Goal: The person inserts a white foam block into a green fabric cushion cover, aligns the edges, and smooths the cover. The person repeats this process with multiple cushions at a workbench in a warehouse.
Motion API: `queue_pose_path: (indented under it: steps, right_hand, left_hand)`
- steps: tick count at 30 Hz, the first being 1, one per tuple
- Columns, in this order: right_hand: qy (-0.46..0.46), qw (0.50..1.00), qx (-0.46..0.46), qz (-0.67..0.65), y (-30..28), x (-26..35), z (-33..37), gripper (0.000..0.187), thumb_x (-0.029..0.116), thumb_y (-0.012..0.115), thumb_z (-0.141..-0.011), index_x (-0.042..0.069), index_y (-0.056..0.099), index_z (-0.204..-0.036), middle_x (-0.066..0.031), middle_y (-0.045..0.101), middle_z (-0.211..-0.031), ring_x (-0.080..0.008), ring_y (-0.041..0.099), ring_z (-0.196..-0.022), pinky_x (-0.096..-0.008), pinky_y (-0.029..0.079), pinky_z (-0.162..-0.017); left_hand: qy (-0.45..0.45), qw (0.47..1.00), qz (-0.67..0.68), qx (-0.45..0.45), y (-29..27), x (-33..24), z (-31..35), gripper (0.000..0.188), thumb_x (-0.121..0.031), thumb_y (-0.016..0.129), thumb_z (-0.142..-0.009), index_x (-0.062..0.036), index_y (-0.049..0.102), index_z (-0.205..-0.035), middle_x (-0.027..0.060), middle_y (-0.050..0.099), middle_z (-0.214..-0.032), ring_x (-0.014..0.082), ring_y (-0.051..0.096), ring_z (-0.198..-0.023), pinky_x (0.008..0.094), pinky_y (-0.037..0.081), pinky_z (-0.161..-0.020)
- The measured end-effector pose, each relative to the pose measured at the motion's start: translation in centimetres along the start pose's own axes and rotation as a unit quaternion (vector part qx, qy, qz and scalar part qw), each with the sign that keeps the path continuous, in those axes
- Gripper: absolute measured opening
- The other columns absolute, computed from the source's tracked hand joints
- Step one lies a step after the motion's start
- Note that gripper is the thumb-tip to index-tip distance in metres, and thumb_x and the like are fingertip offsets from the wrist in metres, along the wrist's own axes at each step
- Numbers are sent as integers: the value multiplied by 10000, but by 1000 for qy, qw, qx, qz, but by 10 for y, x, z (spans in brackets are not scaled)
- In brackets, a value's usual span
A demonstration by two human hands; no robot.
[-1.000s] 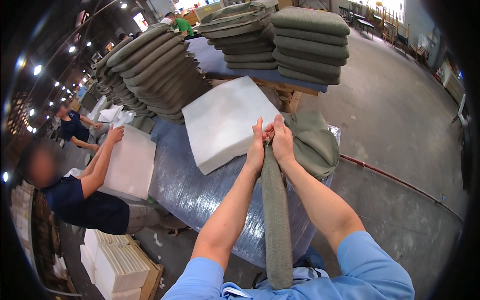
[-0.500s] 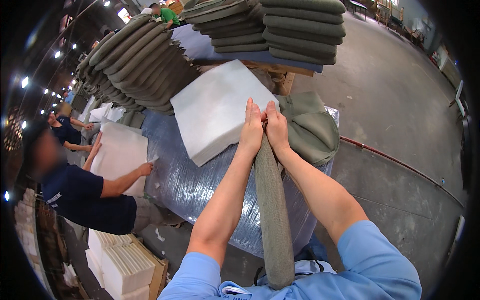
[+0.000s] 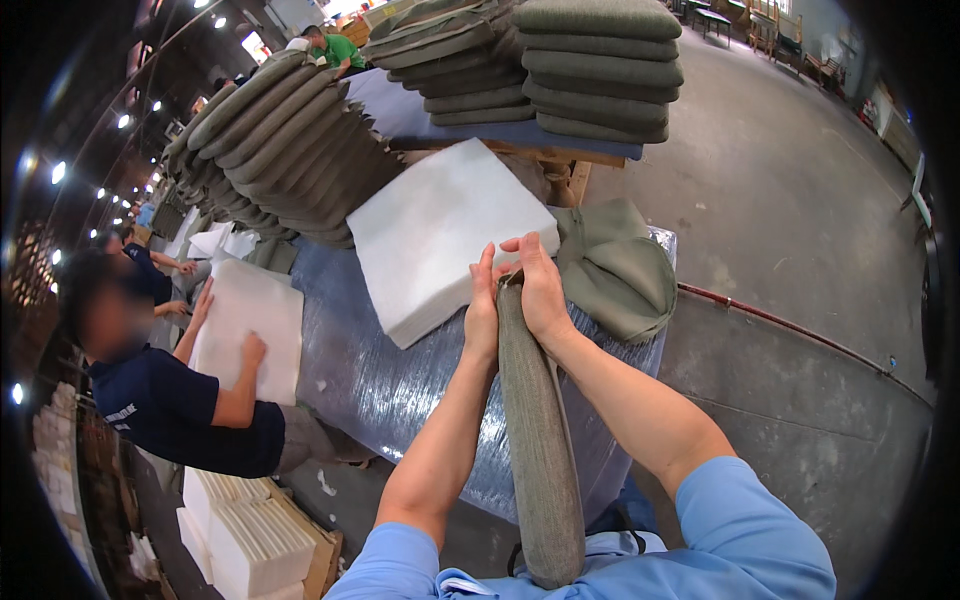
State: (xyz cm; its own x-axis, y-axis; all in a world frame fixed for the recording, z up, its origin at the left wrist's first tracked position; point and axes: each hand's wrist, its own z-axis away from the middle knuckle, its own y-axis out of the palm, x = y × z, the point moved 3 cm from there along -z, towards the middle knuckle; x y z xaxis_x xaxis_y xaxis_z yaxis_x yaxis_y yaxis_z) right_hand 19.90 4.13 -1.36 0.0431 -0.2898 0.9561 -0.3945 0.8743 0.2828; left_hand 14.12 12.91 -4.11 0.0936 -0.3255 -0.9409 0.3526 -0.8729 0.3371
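An olive-green cushion (image 3: 540, 430) stands edge-on in front of me, running from my body towards the table. My left hand (image 3: 482, 315) presses against the left side of its far end, with the fingers pointing up. My right hand (image 3: 541, 295) lies along the right side of the same end, its thumb towards the other hand. The cushion is held between the two. Just beyond my hands lies a thick white padding block (image 3: 440, 235). Olive-green fabric covers (image 3: 620, 270) lie loosely to the right of it.
The table (image 3: 370, 350) is wrapped in shiny plastic. Leaning olive cushions (image 3: 285, 150) and an upright stack (image 3: 600, 75) stand at the back. To the left, a co-worker in a dark shirt (image 3: 190, 410) handles a white sheet (image 3: 270, 320). White pads (image 3: 255, 545) sit lower left.
My hands have come slightly nearer to me along the cushion's far end, and their fingers have spread a little. The co-worker's nearer hand has moved from the table onto the white sheet.
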Motion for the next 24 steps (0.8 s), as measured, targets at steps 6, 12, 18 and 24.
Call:
queue_pose_path:
  steps: [6, 12, 18, 24]
  right_hand:
    - [-37, 999, -15, 30, -2, -5, 2, 591, 606, 359, -1109, 68, 601, -1153, -61, 626, -880, -142, 582, -847, -299, 468, -807]
    - [-69, 996, -12, 54, 2, -8, 0, 521, 522, 353, -1137, 57, 588, -1133, -53, 622, -910, -149, 582, -850, -304, 473, -833]
    - [-64, 996, 2, 55, 6, -2, 1, 516, 511, 338, -1142, 53, 575, -1171, -72, 610, -1075, -172, 607, -957, -327, 467, -896]
    - [-101, 983, 65, 137, 0, 0, 17, 686, 590, 255, -1126, 72, 400, -1551, -173, 457, -1522, -280, 410, -1417, -392, 296, -1188]
  left_hand:
    - [7, 995, -100, -19, 6, -9, -4, 751, -604, 283, -1119, -65, 337, -1639, 152, 454, -1581, 230, 444, -1443, 343, 320, -1203]
    - [48, 975, -210, -56, 2, -22, -2, 617, -427, 351, -1128, -35, 388, -1603, 175, 459, -1595, 260, 415, -1475, 353, 300, -1219]
    - [-1, 972, -210, -108, -1, -32, 3, 525, -325, 392, -1111, -12, 471, -1524, 172, 555, -1488, 220, 549, -1303, 350, 420, -1092]
    - [-49, 984, -143, -93, 9, -37, 38, 670, -535, 351, -1114, -96, 387, -1620, 133, 465, -1599, 259, 455, -1444, 358, 333, -1194]
